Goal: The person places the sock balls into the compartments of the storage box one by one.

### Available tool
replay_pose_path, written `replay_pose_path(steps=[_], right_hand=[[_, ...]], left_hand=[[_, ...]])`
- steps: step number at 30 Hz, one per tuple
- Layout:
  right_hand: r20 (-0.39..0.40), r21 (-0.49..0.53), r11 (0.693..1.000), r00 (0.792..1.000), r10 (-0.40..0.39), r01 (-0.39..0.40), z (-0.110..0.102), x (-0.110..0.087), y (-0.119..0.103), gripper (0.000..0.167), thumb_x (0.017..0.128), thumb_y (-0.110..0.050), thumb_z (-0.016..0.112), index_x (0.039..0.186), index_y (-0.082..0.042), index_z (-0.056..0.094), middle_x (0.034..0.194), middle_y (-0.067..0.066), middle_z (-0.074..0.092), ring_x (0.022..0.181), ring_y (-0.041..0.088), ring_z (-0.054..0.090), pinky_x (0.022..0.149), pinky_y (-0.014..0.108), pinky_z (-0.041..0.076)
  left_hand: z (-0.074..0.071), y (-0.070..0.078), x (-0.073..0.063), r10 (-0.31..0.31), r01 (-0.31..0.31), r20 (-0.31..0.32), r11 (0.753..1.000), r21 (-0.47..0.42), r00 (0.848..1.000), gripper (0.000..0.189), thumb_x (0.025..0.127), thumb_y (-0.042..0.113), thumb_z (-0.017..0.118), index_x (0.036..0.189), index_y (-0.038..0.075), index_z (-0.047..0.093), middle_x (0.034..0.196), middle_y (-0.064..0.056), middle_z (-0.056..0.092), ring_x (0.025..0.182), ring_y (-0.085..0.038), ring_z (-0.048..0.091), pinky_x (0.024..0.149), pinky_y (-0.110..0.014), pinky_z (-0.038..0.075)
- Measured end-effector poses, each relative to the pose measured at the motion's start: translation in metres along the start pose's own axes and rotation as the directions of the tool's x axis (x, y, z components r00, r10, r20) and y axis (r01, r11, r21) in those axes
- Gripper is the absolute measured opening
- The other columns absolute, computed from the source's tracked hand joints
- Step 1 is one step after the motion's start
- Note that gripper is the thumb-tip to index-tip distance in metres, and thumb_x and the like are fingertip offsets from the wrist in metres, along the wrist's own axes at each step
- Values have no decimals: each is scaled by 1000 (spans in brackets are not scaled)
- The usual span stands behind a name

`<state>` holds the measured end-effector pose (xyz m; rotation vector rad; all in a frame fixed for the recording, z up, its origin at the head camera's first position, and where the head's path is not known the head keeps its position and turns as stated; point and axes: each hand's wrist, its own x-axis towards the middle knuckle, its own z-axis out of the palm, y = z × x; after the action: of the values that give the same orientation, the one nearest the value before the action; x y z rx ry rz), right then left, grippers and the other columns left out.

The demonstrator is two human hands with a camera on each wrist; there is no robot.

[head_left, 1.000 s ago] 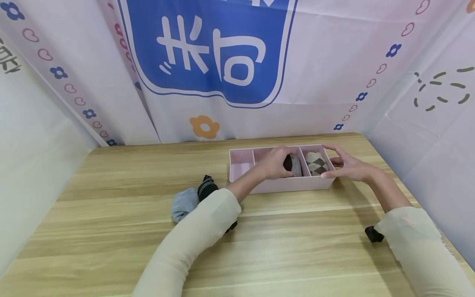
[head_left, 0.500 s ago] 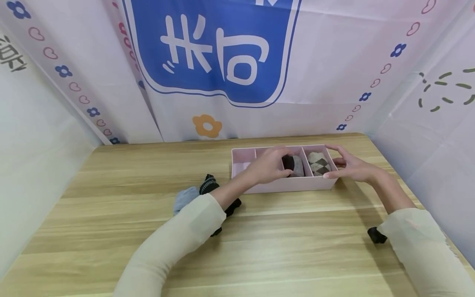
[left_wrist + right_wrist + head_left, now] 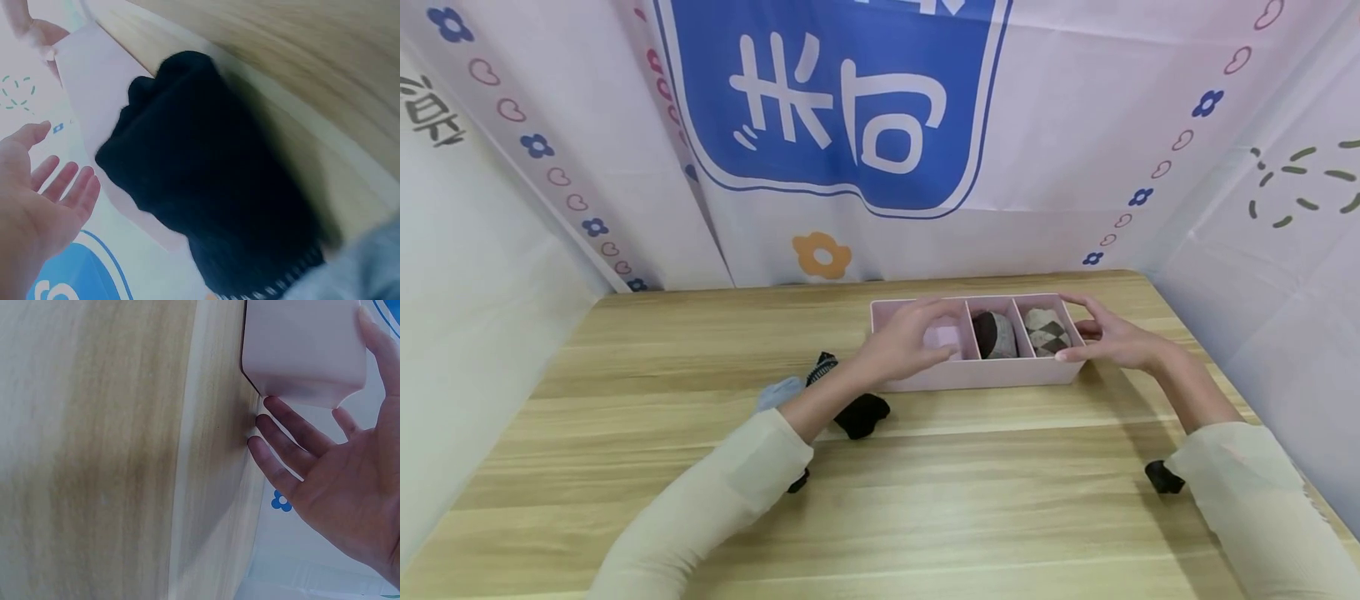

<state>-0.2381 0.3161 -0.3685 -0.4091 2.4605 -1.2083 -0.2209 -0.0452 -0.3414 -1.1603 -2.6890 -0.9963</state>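
A long pink divided box (image 3: 985, 374) lies on the table. Its right end compartment holds a rolled argyle sock (image 3: 1047, 332); beside that sits a rolled grey and dark brown sock (image 3: 998, 336). My left hand (image 3: 904, 342) is over the left part of the box, fingers spread, holding nothing. My right hand (image 3: 1112, 340) holds the box's right end, thumb at the front corner and index finger at the back. Left of the box lie black socks (image 3: 861, 415), one with a white pattern, and a grey-blue sock (image 3: 778, 392), partly behind my left arm.
The wooden table (image 3: 1000, 508) meets a white printed cloth backdrop (image 3: 1052, 167) behind the box. More white cloth stands along both sides. A small black object (image 3: 1163, 477) shows at the right sleeve's cuff.
My left hand has moved left, away from the grey and brown sock, which now rests uncovered in its compartment. The right hand stays at the box's end.
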Motion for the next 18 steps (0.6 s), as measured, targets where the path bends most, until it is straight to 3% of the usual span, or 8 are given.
replay_pose_path(steps=[8, 12, 18], right_hand=[[5, 5, 1000, 1000, 6, -6, -1, 0, 0, 102, 92, -19, 76, 166, -18, 5, 156, 44, 28, 145, 59, 28, 114, 73, 27], [6, 11, 1000, 1000, 5, -5, -1, 0, -1, 102, 92, -19, 76, 166, -19, 5, 157, 43, 26, 146, 59, 26, 114, 73, 26], [8, 19, 1000, 1000, 7, -7, 0, -1, 0, 103, 92, -18, 76, 166, -17, 5, 158, 43, 25, 146, 59, 26, 114, 74, 27]], left_hand=[[-15, -13, -23, -13, 14, -37, 1000, 23, 999, 45, 92, 12, 77, 133, -2, 65, 135, -15, 65, 127, -31, 60, 108, -43, 49], [-22, -19, -37, -39, 39, -55, 999, -12, 998, 47, 92, 13, 78, 134, -1, 64, 139, -18, 62, 129, -33, 58, 109, -48, 48], [-31, -29, -57, -34, 30, -93, 999, -45, 995, 47, 92, 9, 78, 136, 0, 64, 138, -18, 63, 121, -37, 63, 100, -54, 53]])
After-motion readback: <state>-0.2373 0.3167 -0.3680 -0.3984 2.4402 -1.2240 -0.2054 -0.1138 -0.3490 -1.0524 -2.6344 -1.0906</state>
